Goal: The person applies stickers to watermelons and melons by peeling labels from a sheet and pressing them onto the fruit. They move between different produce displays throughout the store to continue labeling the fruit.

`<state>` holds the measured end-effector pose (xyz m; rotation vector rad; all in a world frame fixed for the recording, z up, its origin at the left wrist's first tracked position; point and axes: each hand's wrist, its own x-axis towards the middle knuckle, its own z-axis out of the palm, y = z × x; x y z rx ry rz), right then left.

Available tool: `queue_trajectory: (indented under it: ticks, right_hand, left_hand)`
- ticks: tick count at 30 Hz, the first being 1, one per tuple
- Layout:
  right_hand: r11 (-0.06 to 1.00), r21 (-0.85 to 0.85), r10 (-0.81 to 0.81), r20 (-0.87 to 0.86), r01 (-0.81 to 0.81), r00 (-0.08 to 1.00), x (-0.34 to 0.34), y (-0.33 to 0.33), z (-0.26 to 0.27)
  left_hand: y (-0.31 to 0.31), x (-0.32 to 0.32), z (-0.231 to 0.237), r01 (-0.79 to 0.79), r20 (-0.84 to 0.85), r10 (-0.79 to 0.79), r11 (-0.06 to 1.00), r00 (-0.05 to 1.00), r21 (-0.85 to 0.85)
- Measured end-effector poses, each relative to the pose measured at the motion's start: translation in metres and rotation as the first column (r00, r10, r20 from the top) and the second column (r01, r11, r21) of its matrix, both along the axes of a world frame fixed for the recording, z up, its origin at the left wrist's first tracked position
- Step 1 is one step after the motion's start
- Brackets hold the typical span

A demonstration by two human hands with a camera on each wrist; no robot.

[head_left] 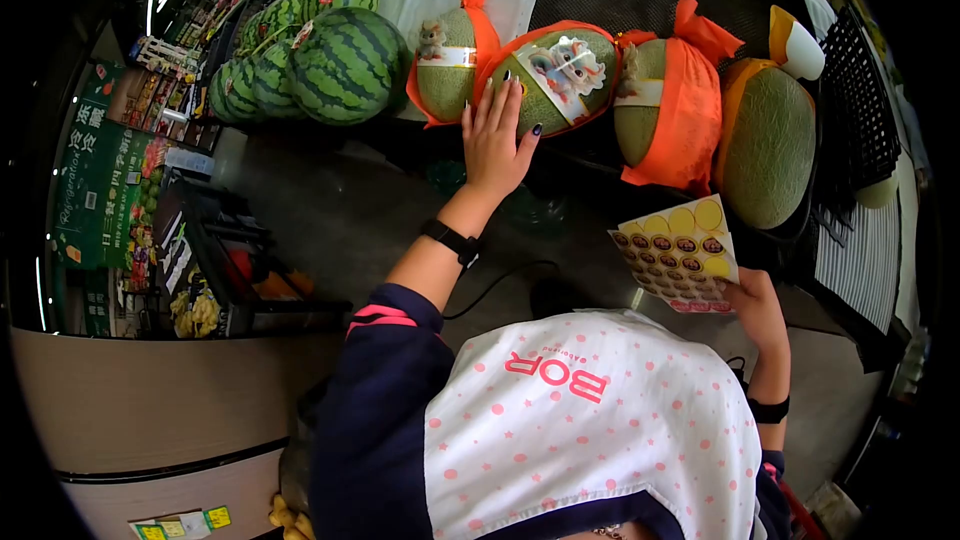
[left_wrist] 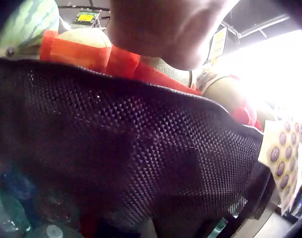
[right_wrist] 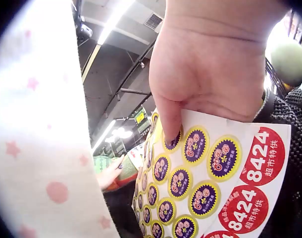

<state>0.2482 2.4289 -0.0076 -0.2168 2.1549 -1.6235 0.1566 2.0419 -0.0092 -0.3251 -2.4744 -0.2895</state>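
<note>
My left hand (head_left: 493,140) lies with straight fingers on the near left side of a netted melon (head_left: 540,90) that has an orange wrap and a cartoon label (head_left: 568,70). My right hand (head_left: 757,308) pinches a sheet of round stickers (head_left: 680,250) by its near edge, below the melons. In the right wrist view the right hand (right_wrist: 210,69) has its thumb over the sheet (right_wrist: 190,173), which carries purple-and-yellow stickers and red ones marked 8424. The left wrist view shows the heel of the left hand (left_wrist: 161,29) above the wrapped melons (left_wrist: 81,49).
Watermelons (head_left: 350,65) are piled left of the melons. More wrapped melons (head_left: 640,120) and an unwrapped-looking one (head_left: 768,145) stand to the right, near a black crate (head_left: 862,90). A dark woven stand edge (left_wrist: 141,124) runs below the fruit. A shelf with bananas (head_left: 195,310) is at left.
</note>
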Motion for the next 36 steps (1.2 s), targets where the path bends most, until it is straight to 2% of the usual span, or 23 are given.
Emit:
queue_trajectory:
  ticks: [1,3,4,5,6,7,9,11,12,14,15,16,18,21,23,25,31,33,35,36]
  right_hand:
    - [1.0,0.002,-0.001,0.005,0.001,1.0,0.002,-0.002,0.002]
    - [0.969,-0.236,-0.051,0.124,0.079,0.991,0.001,-0.008,0.007]
    - [0.982,-0.186,-0.013,0.125,0.037,0.992,-0.004,0.0,0.002]
    - [0.969,-0.232,-0.058,0.104,0.081,0.993,-0.005,-0.005,0.004]
    - [0.96,-0.266,-0.065,0.116,0.094,0.991,-0.007,-0.007,0.006]
    - [0.948,-0.3,-0.075,0.131,0.111,0.989,-0.009,-0.009,0.007]
    - [0.936,-0.323,-0.091,0.163,0.14,0.982,-0.012,-0.017,0.01]
    - [0.902,-0.404,-0.058,0.232,0.151,0.971,-0.018,-0.022,0.002]
    - [0.884,-0.448,-0.022,0.247,0.134,0.969,-0.018,-0.028,0.011]
    - [0.851,-0.516,0.064,0.275,0.091,0.959,-0.02,-0.033,0.017]
    - [0.85,-0.518,0.056,0.274,0.099,0.96,-0.019,-0.033,0.019]
    - [0.796,-0.593,0.08,0.3,0.12,0.95,-0.016,-0.036,0.022]
    - [0.693,-0.708,0.12,0.3,0.137,0.946,-0.017,-0.033,0.012]
    - [0.632,-0.765,0.182,0.298,0.12,0.937,-0.015,-0.031,0.009]
    - [0.663,-0.741,0.161,0.286,0.112,0.944,-0.013,-0.03,0.006]
    - [0.592,-0.791,0.204,0.332,0.154,0.921,-0.008,-0.031,0.013]
    - [0.576,-0.795,0.175,0.349,0.192,0.921,-0.007,-0.026,0.008]
    - [0.568,-0.803,0.184,0.34,0.182,0.922,-0.006,-0.023,0.01]
    - [0.694,-0.696,0.082,0.332,0.185,0.94,-0.005,-0.019,0.01]
    - [0.815,-0.515,-0.073,0.362,0.265,0.929,-0.002,-0.019,0.018]
  left_hand:
    - [0.001,0.001,0.002,-0.03,0.021,0.03,0.999,0.999,-0.037]
    - [0.002,0.006,0.014,-0.072,0.02,0.076,0.984,0.997,-0.16]
    - [0.003,0.013,0.026,-0.112,0.005,0.116,0.97,0.993,-0.217]
    - [0.007,0.02,0.039,-0.149,-0.011,0.152,0.95,0.988,-0.273]
    - [0.018,0.029,0.055,-0.145,-0.091,0.128,0.965,0.988,-0.218]
    - [0.032,0.039,0.065,-0.127,-0.082,0.112,0.967,0.99,-0.221]
    - [0.063,0.062,0.071,0.272,0.014,-0.274,0.947,0.962,-0.174]
    - [0.101,0.08,0.06,0.406,-0.035,-0.425,0.884,0.905,-0.233]
    - [0.113,0.083,0.053,0.44,-0.054,-0.46,0.873,0.886,-0.212]
    - [0.136,0.081,0.046,0.472,-0.038,-0.474,0.88,0.879,-0.062]
    - [0.145,0.079,0.042,0.478,-0.037,-0.478,0.878,0.877,-0.004]
    - [0.152,0.079,0.043,0.486,-0.036,-0.486,0.874,0.873,-0.005]
    - [0.165,0.08,0.045,0.526,0.001,-0.53,0.842,0.848,0.117]
    - [0.173,0.078,0.034,0.555,-0.039,-0.553,0.83,0.832,0.063]
    - [0.175,0.075,0.031,0.572,-0.089,-0.566,0.817,0.82,0.07]
    - [0.178,0.076,0.031,0.577,-0.159,-0.564,0.816,0.811,0.049]
    - [0.184,0.074,0.029,0.618,-0.23,-0.591,0.784,0.773,0.06]
    - [0.182,0.075,0.033,0.698,-0.278,-0.657,0.712,0.701,0.077]
    - [0.175,0.075,0.046,0.734,-0.256,-0.696,0.671,0.671,0.1]
    - [0.171,0.072,0.052,0.703,-0.232,-0.667,0.698,0.708,0.141]
